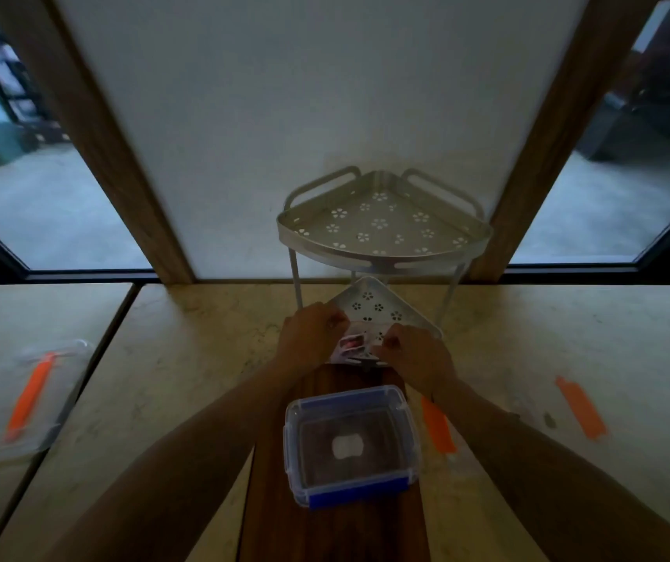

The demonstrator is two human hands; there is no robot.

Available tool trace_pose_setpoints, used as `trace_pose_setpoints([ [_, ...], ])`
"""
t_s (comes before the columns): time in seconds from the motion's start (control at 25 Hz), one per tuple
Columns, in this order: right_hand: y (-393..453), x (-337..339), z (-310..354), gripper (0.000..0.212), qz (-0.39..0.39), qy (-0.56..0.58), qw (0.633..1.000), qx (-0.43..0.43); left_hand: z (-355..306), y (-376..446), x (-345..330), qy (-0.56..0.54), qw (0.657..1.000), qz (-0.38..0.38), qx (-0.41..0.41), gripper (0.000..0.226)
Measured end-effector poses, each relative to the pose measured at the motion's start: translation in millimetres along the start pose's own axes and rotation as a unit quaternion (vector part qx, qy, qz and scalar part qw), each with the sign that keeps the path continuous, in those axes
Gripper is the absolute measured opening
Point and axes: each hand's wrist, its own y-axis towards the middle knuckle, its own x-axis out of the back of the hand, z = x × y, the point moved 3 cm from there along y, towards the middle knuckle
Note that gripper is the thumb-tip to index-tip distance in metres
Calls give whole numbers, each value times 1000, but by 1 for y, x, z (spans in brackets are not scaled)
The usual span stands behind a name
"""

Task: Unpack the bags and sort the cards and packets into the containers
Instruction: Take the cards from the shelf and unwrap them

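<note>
Both my hands meet over the lower shelf (382,308) of a white two-tier corner rack. My left hand (309,332) and my right hand (414,352) pinch a small stack of playing cards (353,346) between them, at the shelf's front edge. The rack's upper shelf (382,225) holds nothing. Closer to me a clear plastic box with blue clips (351,444) stands on a dark wooden board (325,529); a small white packet (347,446) lies inside it.
An emptied clear zip bag with an orange slider (31,395) lies at the left across a table seam. Two more orange zip strips (439,425) (581,407) lie at the right. Windows and a white panel stand behind the rack.
</note>
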Motion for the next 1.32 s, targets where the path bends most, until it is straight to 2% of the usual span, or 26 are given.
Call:
trace_pose_setpoints([
  [0.16, -45, 29, 20, 32, -52, 33, 998, 15, -19, -47, 17, -8, 1000, -10, -14, 21],
  [0.28, -83, 45, 36, 28, -112, 24, 990, 77, -23, -80, 22, -23, 999, 18, -26, 18],
  [0.36, -104, 47, 45, 26, -82, -12, 990, 116, -22, -97, 21, -39, 998, 37, -39, 15],
  [0.48, -134, 44, 55, 20, -12, -49, 992, 119, -22, -124, 19, -34, 997, 49, -53, 14],
  [0.64, -170, 45, 64, 19, 23, -16, 993, 117, -30, -159, 18, -50, 993, 73, -73, 12],
  [0.84, -204, 54, 63, 18, 42, -43, 988, 140, -47, -194, 15, -57, 992, 77, -86, 11],
  [1.0, -234, 57, 42, 17, 69, 8, 991, 113, -72, -229, 4, -41, 990, 64, -119, 14],
  [1.08, -252, 57, 27, 12, 71, 51, 993, 83, -83, -249, -6, -67, 988, 52, -125, 13],
  [1.24, -293, 53, 0, 13, 79, 118, 989, 40, -93, -298, -34, -191, 980, -2, -65, 16],
  [1.32, -314, 45, -16, 14, 74, 121, 990, 29, -91, -320, -50, -188, 981, -51, -19, 18],
])
